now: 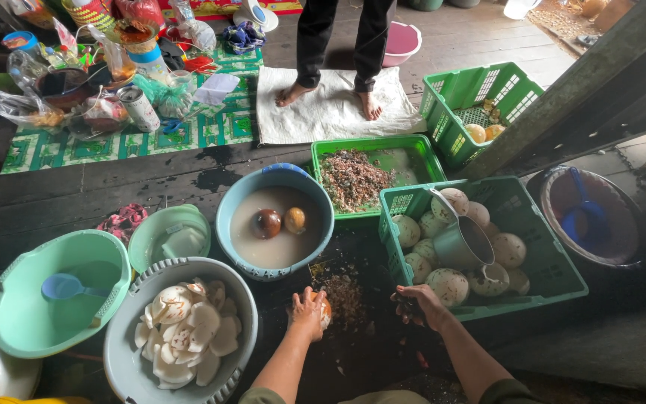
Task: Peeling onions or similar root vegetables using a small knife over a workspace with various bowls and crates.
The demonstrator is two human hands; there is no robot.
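Note:
My left hand [307, 313] is wrapped around a round brownish coconut [325, 310], pressing it down on the dark wooden floor. My right hand [418, 303] is curled close to the front wall of a green crate [487, 307]; whether it holds a small tool is hidden. Brown shavings [345, 295] lie between my hands. Just beyond, a blue basin [226, 217] of cloudy water holds two peeled coconuts [279, 221]. At my left a grey basket [125, 352] is filled with white coconut pieces [187, 329].
The green crate holds several pale coconuts and a metal cup [461, 243]. A shallow green tray [413, 150] carries peelings. Another green crate [450, 93] stands farther back. A person stands barefoot on a white cloth [323, 112]. A green tub [16, 314] with a blue ladle sits left.

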